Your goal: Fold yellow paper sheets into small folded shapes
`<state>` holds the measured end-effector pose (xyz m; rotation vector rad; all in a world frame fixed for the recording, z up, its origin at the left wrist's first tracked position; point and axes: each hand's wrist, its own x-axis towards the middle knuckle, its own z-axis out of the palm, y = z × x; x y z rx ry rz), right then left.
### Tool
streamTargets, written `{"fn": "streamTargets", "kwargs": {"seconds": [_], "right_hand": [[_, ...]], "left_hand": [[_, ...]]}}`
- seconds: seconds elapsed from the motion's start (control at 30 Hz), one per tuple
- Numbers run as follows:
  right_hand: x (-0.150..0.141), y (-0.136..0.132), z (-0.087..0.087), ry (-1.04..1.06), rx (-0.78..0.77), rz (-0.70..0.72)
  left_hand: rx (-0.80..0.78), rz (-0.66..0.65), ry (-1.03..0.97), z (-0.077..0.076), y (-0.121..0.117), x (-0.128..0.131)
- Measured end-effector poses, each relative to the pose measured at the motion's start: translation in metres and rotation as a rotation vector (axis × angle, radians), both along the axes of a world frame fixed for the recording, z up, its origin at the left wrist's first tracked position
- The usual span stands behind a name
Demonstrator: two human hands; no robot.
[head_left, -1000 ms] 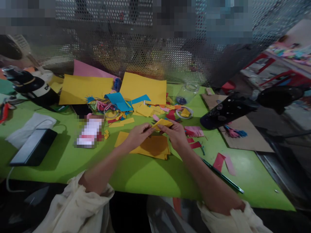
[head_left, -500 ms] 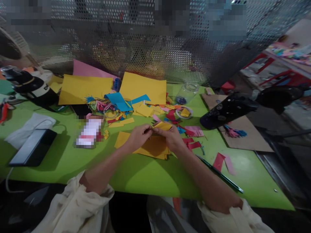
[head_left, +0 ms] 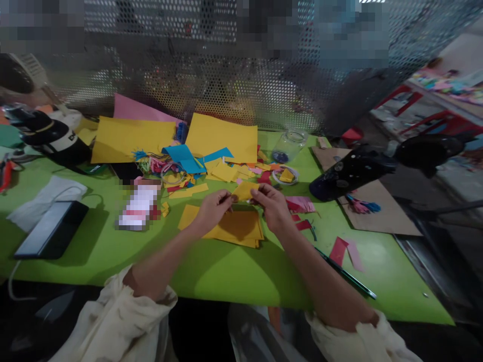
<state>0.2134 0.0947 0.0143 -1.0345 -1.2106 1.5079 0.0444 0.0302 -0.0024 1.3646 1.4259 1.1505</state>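
Observation:
A small piece of yellow paper (head_left: 244, 191) is held up between my two hands. My left hand (head_left: 216, 207) pinches its left edge, and my right hand (head_left: 272, 203) grips the right end between thumb and fingers. Beneath them, a stack of yellow-orange paper sheets (head_left: 241, 229) lies on the green table, partly shaded by my hands. Just beyond, loose yellow paper scraps (head_left: 223, 170) and a blue paper piece (head_left: 184, 157) are heaped together.
Larger yellow sheets (head_left: 222, 138) lie at the back by a perforated metal screen (head_left: 219, 75). A glass jar (head_left: 290, 145) and a dark bottle (head_left: 350, 171) are at right, with a green pen (head_left: 347, 274) nearer. At left are a blurred phone (head_left: 139, 206) and a black box-shaped device (head_left: 51, 230).
My right hand has shifted slightly right and turned, and its fingers now hold the yellow paper's right end. The paper is flatter and more visible between my hands.

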Motion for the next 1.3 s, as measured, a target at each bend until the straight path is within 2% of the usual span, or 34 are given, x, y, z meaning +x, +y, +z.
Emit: {"fn": "streamTargets", "kwargs": {"seconds": [0.1,0.37,0.6,0.77,0.87,0.97,1.17,1.3], "right_hand": [[-0.006,-0.006,-0.002,-0.065,-0.004,0.056],[-0.007,-0.006,-0.003,-0.058,0.016,0.061],[-0.009,-0.008,-0.003,-0.062,0.006,0.125],[-0.009,-0.009,-0.005,-0.076,0.021,0.065],[-0.009,-0.01,-0.003,-0.066,0.033,0.063],[-0.009,-0.009,-0.002,-0.074,0.03,0.073],[-0.003,-0.004,-0.002,-0.055,0.047,-0.026],[-0.003,-0.003,-0.002,-0.049,0.029,0.045]], "left_hand": [[0.008,0.033,-0.042,0.002,0.0,0.001],[-0.014,0.023,-0.13,0.002,-0.001,0.004],[0.0,0.01,-0.044,0.001,-0.001,0.004],[0.025,-0.06,0.043,-0.007,0.001,0.003],[0.036,-0.066,0.087,-0.007,0.0,0.001],[0.034,-0.087,0.067,-0.003,0.0,0.002],[0.008,-0.117,-0.009,0.001,0.002,0.001],[-0.011,-0.105,-0.033,0.0,0.002,-0.002]]}}
